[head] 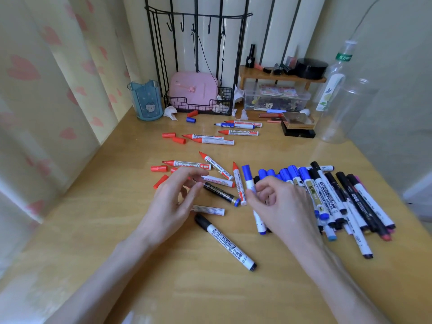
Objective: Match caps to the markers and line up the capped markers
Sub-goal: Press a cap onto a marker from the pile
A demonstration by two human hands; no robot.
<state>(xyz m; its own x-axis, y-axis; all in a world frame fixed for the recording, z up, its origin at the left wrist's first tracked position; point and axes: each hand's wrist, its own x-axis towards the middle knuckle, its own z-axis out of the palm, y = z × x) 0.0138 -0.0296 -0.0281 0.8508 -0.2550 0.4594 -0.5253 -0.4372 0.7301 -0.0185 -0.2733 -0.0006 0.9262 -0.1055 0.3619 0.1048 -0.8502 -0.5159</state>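
Step in hand: capped blue marker held in right hand, fingers clenched round barrel, beside capped row at table's right edge. Long axis runs near-to-far, cap toward far edge. Left hand loose, fingers curled, seemingly holding nothing; view unclear there. Next move likely: lay marker parallel into row, then cap uncapped red markers with loose red caps.

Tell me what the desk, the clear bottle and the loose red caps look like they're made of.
Desk: seemingly wood or wood-look laminate, satin tan with faint grain.
Bottle: clear, thin-walled, probably plastic; the wall shows through it.
Red caps: likely moulded plastic, evenly coloured, slightly glossy, ribbed.
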